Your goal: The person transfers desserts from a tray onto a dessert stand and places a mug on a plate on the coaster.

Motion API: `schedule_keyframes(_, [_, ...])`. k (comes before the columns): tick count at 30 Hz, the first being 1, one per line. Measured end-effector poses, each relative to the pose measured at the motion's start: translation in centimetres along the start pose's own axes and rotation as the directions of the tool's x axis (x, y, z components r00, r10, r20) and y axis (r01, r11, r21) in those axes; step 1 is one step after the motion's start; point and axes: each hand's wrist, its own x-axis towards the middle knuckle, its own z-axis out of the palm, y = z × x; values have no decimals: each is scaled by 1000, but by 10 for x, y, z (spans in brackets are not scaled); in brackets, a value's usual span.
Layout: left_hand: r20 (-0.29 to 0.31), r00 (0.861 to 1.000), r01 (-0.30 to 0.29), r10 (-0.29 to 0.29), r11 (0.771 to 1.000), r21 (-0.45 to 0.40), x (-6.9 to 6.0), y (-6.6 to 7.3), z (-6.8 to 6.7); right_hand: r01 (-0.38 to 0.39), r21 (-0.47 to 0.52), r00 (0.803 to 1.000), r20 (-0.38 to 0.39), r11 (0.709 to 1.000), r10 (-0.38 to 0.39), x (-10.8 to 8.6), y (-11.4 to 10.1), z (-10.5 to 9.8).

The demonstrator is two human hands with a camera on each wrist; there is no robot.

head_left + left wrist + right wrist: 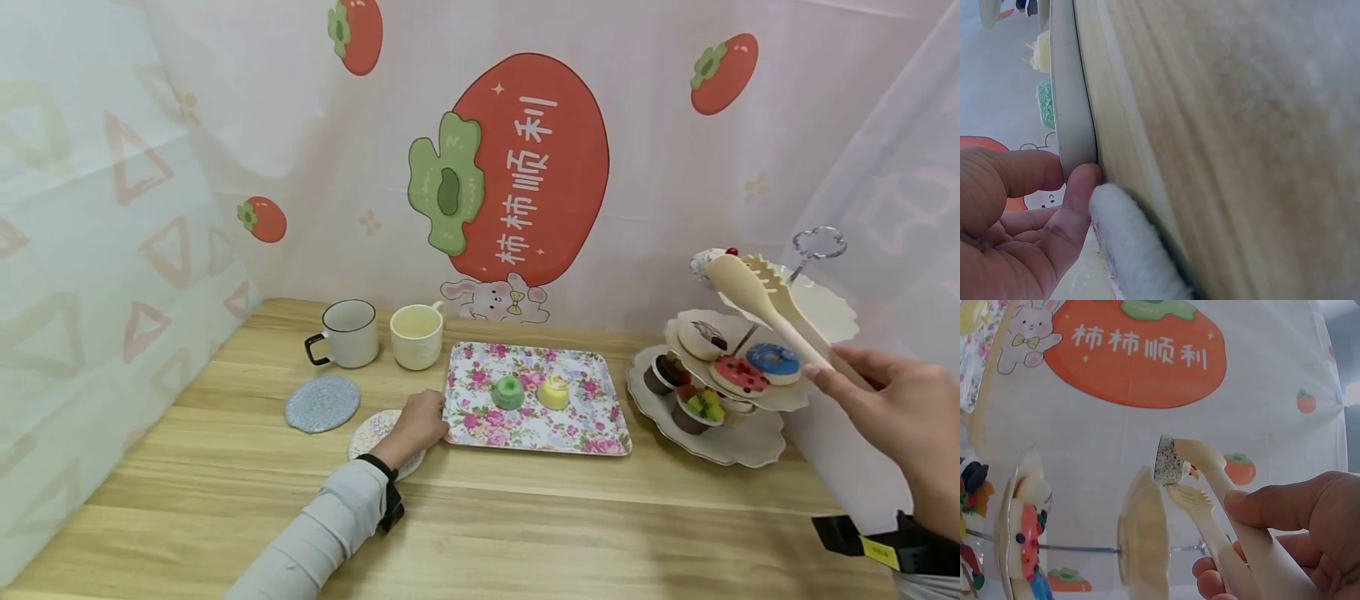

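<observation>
My left hand (420,423) pinches the left edge of a floral tray (540,432) between thumb and finger, as the left wrist view shows at the tray's rim (1072,94). On the tray sit a green cake (508,392) and a yellow cake (554,392). My right hand (900,408) grips cream-coloured tongs (780,310). Between the tongs' tips is a small speckled cake (1170,459) with a red bit on it. That cake is raised beside the top plate (1147,537) of a tiered stand.
The stand's middle plate holds donuts (738,375); its bottom plate (738,450) holds cupcakes (697,410). A white mug (352,335) and a cream cup (417,337) stand at the back left. A blue coaster (322,404) lies before them; a speckled coaster (367,435) is partly under my left wrist.
</observation>
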Motion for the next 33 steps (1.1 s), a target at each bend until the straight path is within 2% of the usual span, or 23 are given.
schedule_keyframes(11, [4, 1000, -11, 11, 1000, -1, -1, 1, -1, -37, 9, 999, -13, 999, 37, 12, 17, 1])
schedule_keyframes(25, [12, 1000, 5, -5, 1000, 5, 0, 2, 0, -88, -22, 994, 55, 996, 89, 15, 20, -3])
schedule_keyframes(33, [16, 1000, 18, -18, 1000, 3, 1, 0, 0, -74, -57, 996, 42, 996, 77, 19, 27, 1])
